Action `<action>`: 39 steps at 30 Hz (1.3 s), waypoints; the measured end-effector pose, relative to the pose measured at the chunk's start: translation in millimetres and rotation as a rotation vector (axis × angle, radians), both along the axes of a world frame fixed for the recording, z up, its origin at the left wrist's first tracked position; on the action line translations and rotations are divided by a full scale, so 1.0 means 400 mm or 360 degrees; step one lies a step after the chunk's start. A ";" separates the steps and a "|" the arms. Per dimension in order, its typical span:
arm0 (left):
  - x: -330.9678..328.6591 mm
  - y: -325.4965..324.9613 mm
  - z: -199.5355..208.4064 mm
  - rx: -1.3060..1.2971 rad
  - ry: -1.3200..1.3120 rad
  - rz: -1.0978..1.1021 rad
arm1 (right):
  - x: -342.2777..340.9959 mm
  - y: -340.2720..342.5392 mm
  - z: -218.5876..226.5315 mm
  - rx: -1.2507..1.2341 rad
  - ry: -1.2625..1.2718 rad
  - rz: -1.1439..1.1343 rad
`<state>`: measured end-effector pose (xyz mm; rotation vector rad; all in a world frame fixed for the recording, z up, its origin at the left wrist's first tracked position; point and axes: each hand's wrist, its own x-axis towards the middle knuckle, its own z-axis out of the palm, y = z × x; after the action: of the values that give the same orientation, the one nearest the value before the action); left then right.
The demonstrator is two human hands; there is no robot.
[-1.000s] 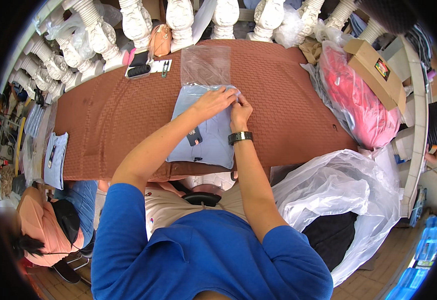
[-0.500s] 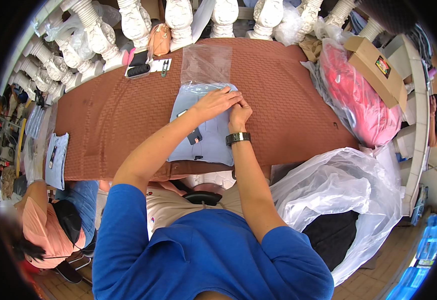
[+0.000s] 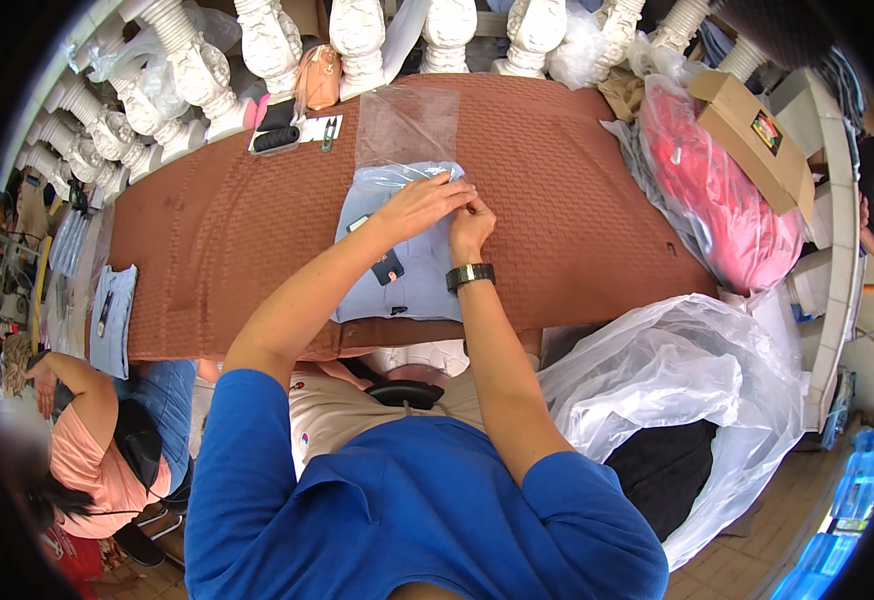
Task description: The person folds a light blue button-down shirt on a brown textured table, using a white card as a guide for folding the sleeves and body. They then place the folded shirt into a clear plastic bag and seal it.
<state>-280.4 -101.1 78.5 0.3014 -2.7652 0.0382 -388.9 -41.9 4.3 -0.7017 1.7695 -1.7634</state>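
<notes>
Centrally on the brown woven worktop (image 3: pixel 207 250) lies a folded light-blue shirt (image 3: pixel 402 275), its near edge at the worktop's front edge and its far end slipped under a clear plastic bag (image 3: pixel 407 125). Both hands meet at the bag's mouth over the shirt's collar end. The left hand (image 3: pixel 419 205) lies flat with its fingers curled onto the plastic; the right hand (image 3: pixel 470 222), with a dark wristwatch (image 3: pixel 470 275), seems to pinch the bag's edge, though the grip of each hand is too small to read surely. A dark tag (image 3: pixel 389 266) rests on the shirt. Farther off, a black phone (image 3: pixel 277 138) and small snips (image 3: pixel 328 133) sit near the white balusters (image 3: pixel 357 30). A red bundle in plastic (image 3: pixel 717 190) lies at right.
</notes>
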 end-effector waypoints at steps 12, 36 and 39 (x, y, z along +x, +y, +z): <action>-0.021 -0.007 0.045 -0.0078 0.0198 -0.0073 | -0.069 -0.073 -0.101 -0.0271 0.0449 0.0460; -0.039 -0.012 -0.034 0.0087 0.0255 0.0388 | 0.003 0.008 -0.035 -0.0139 0.0791 0.0144; -0.018 -0.031 -0.068 -0.0012 0.0277 0.0349 | 0.028 0.036 -0.003 -0.0075 0.0517 0.0071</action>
<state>-287.6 -113.6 51.2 0.5767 -2.5479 0.0742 -377.7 -27.7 3.0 -1.0911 1.9054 -1.7423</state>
